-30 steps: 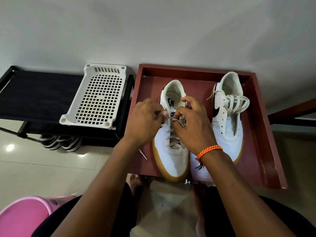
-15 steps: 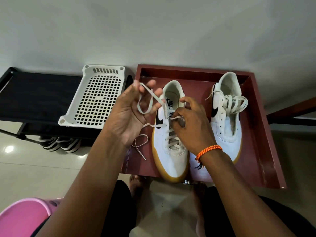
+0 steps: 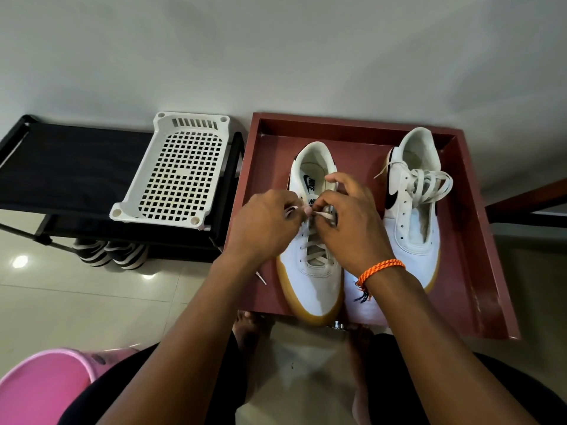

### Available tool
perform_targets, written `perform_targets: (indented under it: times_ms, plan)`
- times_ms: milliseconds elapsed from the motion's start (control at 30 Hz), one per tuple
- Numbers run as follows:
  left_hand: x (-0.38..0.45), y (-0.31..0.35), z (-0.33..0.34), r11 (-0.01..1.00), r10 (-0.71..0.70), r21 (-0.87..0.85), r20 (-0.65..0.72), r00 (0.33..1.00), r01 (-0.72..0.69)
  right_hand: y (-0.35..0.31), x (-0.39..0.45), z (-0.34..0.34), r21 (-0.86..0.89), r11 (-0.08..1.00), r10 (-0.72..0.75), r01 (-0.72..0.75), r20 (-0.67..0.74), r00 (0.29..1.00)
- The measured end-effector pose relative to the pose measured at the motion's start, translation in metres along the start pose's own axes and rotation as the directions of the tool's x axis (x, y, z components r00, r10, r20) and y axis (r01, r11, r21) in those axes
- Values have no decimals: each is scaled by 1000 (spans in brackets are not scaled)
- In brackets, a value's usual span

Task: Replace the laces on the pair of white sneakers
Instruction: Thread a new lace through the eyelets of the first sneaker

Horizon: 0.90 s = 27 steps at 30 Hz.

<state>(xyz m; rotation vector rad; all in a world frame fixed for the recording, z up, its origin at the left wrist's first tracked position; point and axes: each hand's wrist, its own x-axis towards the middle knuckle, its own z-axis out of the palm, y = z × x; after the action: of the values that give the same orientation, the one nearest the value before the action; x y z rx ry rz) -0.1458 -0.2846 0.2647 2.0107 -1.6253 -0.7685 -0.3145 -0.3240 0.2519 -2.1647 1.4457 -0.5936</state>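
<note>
Your left sneaker (image 3: 310,271) sits toe toward you in the maroon tray (image 3: 478,271), its lace (image 3: 322,213) crossed through the lower eyelets. Your left hand (image 3: 264,222) pinches the lace's free end, and your right hand (image 3: 346,222) pinches the lace at an upper eyelet, likely steadying the shoe so the strand threads cleanly. The right sneaker (image 3: 411,216), loosely laced, stands just beside, apart from your knuckles. The tray's raised walls hem both shoes; open room lies leftward, short of the white plastic basket (image 3: 181,173).

Two sneakers (image 3: 310,271) (image 3: 412,210) sit side by side in a tray (image 3: 478,271), a basket (image 3: 181,170) to its left.
</note>
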Motion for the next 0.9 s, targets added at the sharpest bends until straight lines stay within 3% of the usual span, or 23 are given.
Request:
perform_targets:
  times_ms: [167, 267, 367, 567, 667, 800, 900]
  plan:
    - [5, -3, -11, 964, 18, -265, -56, 998, -32, 1, 0, -1, -26, 1000, 5, -4, 30, 1000]
    - [4, 2, -17, 870, -17, -494, -33, 999, -1, 1, 0, -1, -28, 1000, -7, 8, 35, 999]
    - [4, 5, -19, 795, -87, -603, -17, 996, 59, -1, -1, -2, -35, 999, -30, 31, 33, 999]
    - [7, -2, -19, 889, -218, -442, -172, 961, 122, -15, -4, -6, 50, 989, -138, 140, -34, 990]
    - [11, -7, -17, 866, -270, -476, -195, 943, 150, -18, -9, 1, -33, 983, -182, 183, 37, 983]
    - [10, -4, -16, 871, -292, -458, -194, 936, 177, -22, -17, 12, -163, 976, -123, 146, 140, 982]
    - [5, 3, -16, 929, -239, -347, -285, 928, 132, -24, -16, 12, -141, 973, -168, 183, 110, 980]
